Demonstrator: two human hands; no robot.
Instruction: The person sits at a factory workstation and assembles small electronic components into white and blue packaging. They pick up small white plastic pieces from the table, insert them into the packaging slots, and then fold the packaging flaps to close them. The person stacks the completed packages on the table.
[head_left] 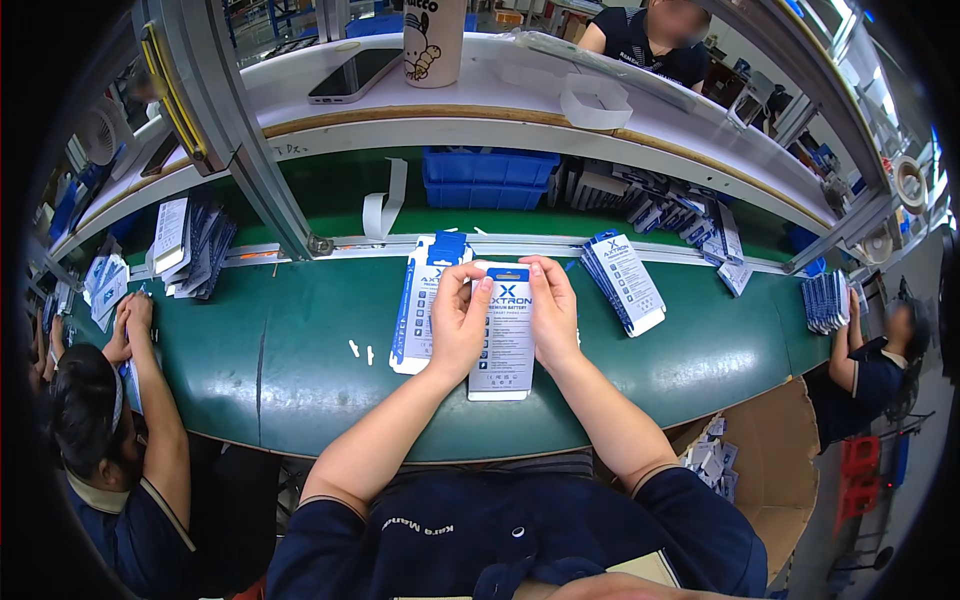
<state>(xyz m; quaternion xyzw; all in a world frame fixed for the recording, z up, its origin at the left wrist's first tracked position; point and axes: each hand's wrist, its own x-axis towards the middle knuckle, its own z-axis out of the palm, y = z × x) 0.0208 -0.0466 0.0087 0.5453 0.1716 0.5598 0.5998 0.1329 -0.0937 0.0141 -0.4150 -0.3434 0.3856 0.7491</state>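
Between my two hands, a flat white and blue battery box point(508, 350) is held over the green table, its printed face up. My left hand point(458, 318) grips its left edge near the top, the thumb on the front. On the other side, my right hand point(552, 310) closes on the upper right edge, fingers curled at the top. Just left of it lies a pile of similar boxes point(414, 325), partly hidden by my left hand. To the right, a fanned stack of boxes point(628, 280) rests on the table.
Blue bins point(488, 180) and more box stacks stand under the white shelf, which carries a phone point(357, 76) and a cup point(433, 45). White scraps point(361, 352) lie left of my hands. A cardboard carton point(775, 465) sits at lower right. Co-workers sit left, right and opposite.
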